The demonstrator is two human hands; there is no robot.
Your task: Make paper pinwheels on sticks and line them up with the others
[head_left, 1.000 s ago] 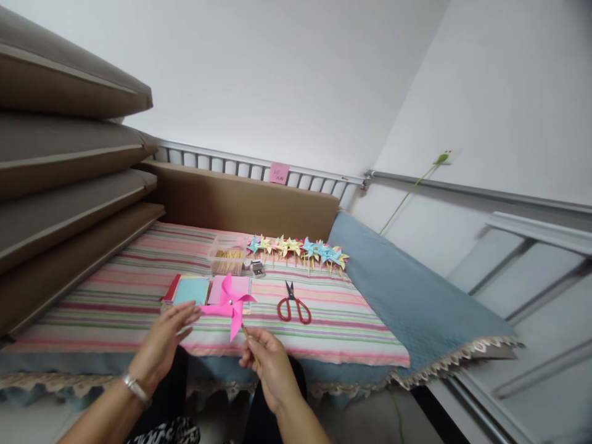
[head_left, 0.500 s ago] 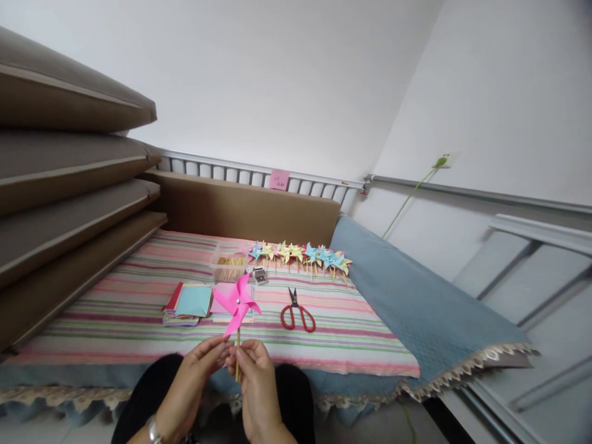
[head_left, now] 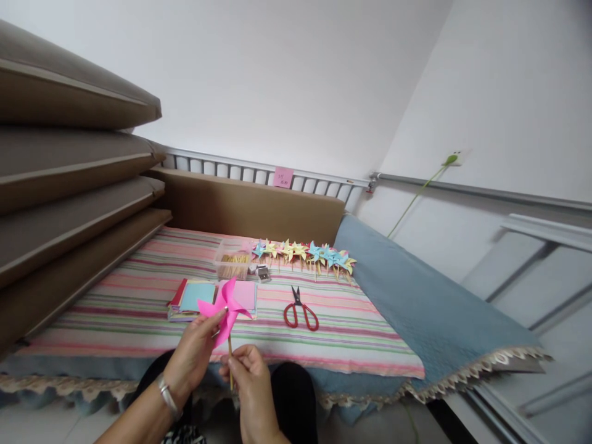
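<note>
A pink paper pinwheel (head_left: 227, 313) on a thin wooden stick (head_left: 230, 346) is in front of me, above the near edge of the striped cloth. My left hand (head_left: 198, 342) pinches the pinwheel's head, its thumb at the pin in the centre and its fingers behind the paper. Lower down, my right hand (head_left: 250, 373) grips the stick between thumb and fingers. Just beyond lie stacks of coloured paper squares (head_left: 198, 297), with a light blue sheet on one and pink on the other. Red-handled scissors (head_left: 300, 310) rest to the right, blades pointing away.
A clear plastic box (head_left: 231, 262) holds wooden sticks, with a small box (head_left: 263, 273) beside it. Several finished pinwheels (head_left: 305, 254) lie in a row at the back. Brown cushions (head_left: 78, 154) are stacked at the left. A pink note (head_left: 283, 177) hangs on the rail.
My left hand has moved up from beside the stick onto the pinwheel's centre. The pinwheel has shifted slightly left and down, while my right hand still holds the stick.
</note>
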